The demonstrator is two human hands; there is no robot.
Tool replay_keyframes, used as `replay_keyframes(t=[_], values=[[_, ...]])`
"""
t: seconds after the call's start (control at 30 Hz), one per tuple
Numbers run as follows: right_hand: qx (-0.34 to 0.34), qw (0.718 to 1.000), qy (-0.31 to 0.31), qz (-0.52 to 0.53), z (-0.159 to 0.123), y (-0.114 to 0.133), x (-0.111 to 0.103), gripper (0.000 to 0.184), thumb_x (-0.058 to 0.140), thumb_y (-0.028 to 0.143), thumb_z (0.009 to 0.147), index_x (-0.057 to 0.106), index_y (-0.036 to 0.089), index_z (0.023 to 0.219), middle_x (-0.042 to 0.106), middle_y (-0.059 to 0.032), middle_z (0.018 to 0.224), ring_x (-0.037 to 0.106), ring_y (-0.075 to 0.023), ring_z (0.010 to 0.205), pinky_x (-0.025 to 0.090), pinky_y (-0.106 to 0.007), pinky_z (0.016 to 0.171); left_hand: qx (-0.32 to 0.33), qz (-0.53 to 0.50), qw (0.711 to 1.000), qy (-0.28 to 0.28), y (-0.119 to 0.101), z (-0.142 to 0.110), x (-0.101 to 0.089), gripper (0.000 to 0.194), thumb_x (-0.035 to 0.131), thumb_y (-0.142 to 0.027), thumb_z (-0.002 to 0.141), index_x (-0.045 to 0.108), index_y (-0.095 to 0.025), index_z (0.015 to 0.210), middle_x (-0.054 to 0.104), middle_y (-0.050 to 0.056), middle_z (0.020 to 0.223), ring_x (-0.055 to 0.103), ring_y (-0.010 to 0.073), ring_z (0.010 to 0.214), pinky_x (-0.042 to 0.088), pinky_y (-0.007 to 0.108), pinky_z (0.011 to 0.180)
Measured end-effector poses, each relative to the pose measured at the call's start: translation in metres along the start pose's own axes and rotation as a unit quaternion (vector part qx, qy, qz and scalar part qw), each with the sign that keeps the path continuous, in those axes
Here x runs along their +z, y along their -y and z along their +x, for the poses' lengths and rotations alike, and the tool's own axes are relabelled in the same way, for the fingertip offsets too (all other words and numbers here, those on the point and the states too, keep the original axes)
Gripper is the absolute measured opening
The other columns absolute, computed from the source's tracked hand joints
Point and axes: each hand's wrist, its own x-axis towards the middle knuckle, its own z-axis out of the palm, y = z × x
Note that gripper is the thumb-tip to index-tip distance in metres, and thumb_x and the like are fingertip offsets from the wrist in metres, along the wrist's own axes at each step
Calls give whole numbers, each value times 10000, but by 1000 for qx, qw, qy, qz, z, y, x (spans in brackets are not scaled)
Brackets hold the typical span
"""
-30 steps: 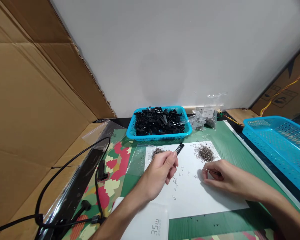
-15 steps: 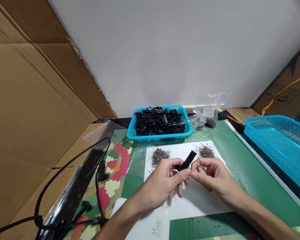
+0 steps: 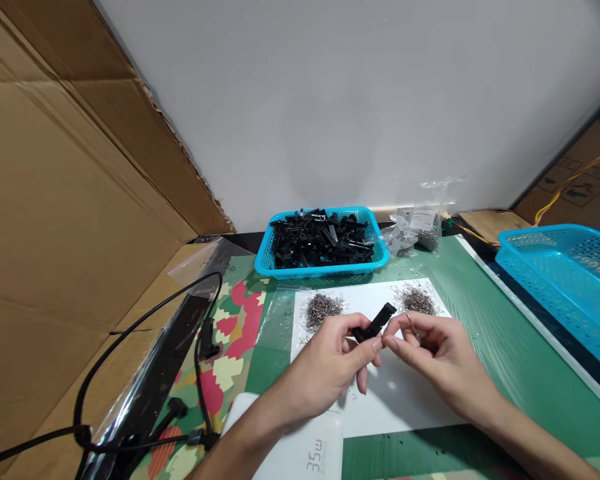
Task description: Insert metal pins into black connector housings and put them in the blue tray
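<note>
My left hand [image 3: 325, 363] is closed around a black plastic part [image 3: 377, 321], a narrow bar that tilts up to the right between thumb and fingers. Beside it, my right hand [image 3: 435, 343] has thumb and forefinger pinched together, their tips meeting my left thumb at the part's lower side. A thin metal tool [image 3: 413, 328], perhaps tweezers, is tucked among the right fingers. Anything tiny in the right fingertips is too small to make out. Just behind the hands, two piles of small metal pieces, one left [image 3: 324, 309] and one right [image 3: 417, 301], lie on white paper [image 3: 380, 407].
A blue basket [image 3: 325, 272] full of black plastic parts stands by the wall, with clear bags [image 3: 425, 230] of metal pieces beside it. Another blue basket [image 3: 555, 280] is at the right. Black cable [image 3: 130, 333] loops over the left side, near a white power bank [image 3: 305, 447].
The black part has turned slightly in my left hand, showing more of its notched side. My right fingers stay pinched against it; the view has shifted a little.
</note>
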Motion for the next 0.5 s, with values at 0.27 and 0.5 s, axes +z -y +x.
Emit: replay_keyframes(t=[0.27,0.5], values=[[18,999,28,-17,-1,-6,3,321,686,426,977,572,199,781,340,66,625,312,-118,580,239,-260,529,0,88,996,-14,2,0,2,303,636,-497,999,638,-196,1038,567,-45,659,543,110,582,386,182,494],[-4,997,12,-80,1,-2,9,371,589,417,997,449,219,716,354,59,615,332,-122,572,260,-252,516,30,180,982,-47,0,-1,5,250,594,-429,1020,672,-193,988,614,-17,686,601,148,616,428,229,561]])
